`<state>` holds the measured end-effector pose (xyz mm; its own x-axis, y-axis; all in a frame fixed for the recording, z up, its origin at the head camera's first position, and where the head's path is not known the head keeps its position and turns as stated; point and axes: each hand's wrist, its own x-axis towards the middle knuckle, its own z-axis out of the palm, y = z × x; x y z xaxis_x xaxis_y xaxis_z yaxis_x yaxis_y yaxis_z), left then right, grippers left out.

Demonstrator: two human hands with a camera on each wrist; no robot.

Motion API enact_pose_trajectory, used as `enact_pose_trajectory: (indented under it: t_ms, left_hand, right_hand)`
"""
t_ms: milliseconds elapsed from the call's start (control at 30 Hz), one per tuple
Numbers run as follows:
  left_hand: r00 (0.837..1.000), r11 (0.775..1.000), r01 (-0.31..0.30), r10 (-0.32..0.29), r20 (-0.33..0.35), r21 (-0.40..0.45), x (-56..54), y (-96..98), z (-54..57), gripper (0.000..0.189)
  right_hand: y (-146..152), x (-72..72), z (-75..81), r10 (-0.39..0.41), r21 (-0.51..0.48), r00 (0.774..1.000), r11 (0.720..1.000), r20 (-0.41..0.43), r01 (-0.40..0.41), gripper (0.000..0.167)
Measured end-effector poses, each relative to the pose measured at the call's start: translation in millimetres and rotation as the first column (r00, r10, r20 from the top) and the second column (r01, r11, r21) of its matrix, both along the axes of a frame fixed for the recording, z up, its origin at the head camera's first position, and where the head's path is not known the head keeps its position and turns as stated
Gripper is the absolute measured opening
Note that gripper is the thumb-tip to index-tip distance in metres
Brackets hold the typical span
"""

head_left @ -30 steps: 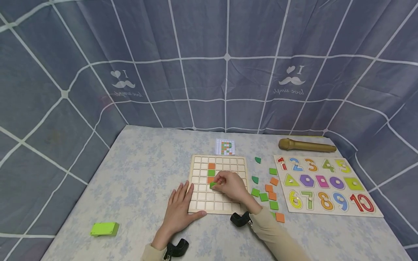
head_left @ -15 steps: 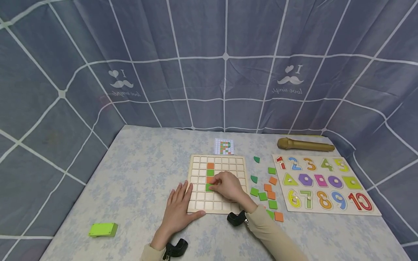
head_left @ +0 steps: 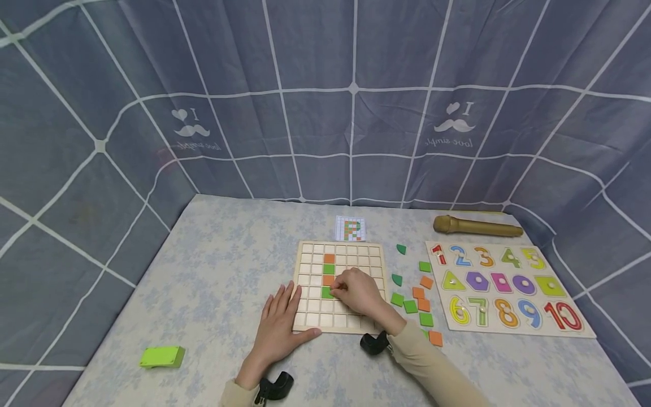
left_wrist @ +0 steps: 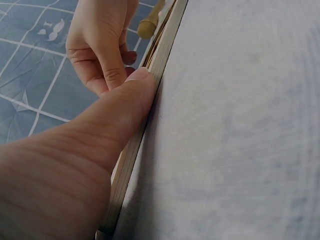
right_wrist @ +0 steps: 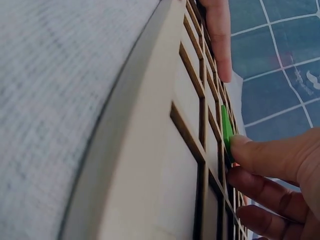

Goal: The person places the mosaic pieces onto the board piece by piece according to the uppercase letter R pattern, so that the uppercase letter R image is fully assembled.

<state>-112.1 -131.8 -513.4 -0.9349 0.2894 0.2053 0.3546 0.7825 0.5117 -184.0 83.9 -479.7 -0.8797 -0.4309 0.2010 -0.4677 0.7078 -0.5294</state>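
Note:
A wooden grid board (head_left: pixel 310 306) lies on the table with a column of square tiles: an orange tile (head_left: pixel 329 258), a green one, an orange one, and a lowest green tile (head_left: pixel 325 293). My right hand (head_left: pixel 358 291) has its fingers curled at that lowest green tile. In the right wrist view the thumb is against the green tile (right_wrist: pixel 226 131), which sits slightly tilted in its cell. My left hand (head_left: pixel 281 321) rests with spread fingers at the board's left edge, its thumb (left_wrist: pixel 131 95) along the near edge.
Loose green and orange square tiles (head_left: pixel 410 307) and two dark green quarter-round pieces (head_left: pixel 401 249) lie right of the board. Behind it is a pattern card (head_left: pixel 351 229). Farther right are a number puzzle (head_left: pixel 508 288) and a gold microphone (head_left: pixel 478 226). A lime-green box (head_left: pixel 162 356) stands left.
My right hand has brought the green tile down into the cell below the lower orange tile and stays at its right edge. My left hand has kept its place.

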Motion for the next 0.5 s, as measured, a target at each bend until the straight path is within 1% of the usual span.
enact_pose_trajectory:
  t_ms: [100,233,333,500]
  left_hand:
    - [1.0,1.0,-0.002,0.002,0.016,-0.008,-0.5,0.0,-0.4,0.096]
    - [1.0,1.0,-0.003,0.003,0.026,-0.011,-0.4,0.0,0.1,0.097]
    - [1.0,1.0,-0.003,0.004,0.026,-0.014,-0.1,0.4,1.3,0.097]
    - [1.0,1.0,-0.006,0.006,0.012,-0.021,-0.3,0.7,2.1,0.096]
  right_hand:
    - [2.6,1.2,0.0,0.008,-0.013,1.0,1.0,0.021,-0.008,0.003]
    - [8.1,5.1,1.5,0.01,-0.021,1.0,1.0,0.018,-0.009,0.005]
    - [14.6,7.2,2.4,-0.03,-0.017,1.0,0.999,0.004,0.03,0.005]
    - [30.6,9.6,4.9,-0.136,-0.048,0.991,0.989,0.006,0.136,0.007]
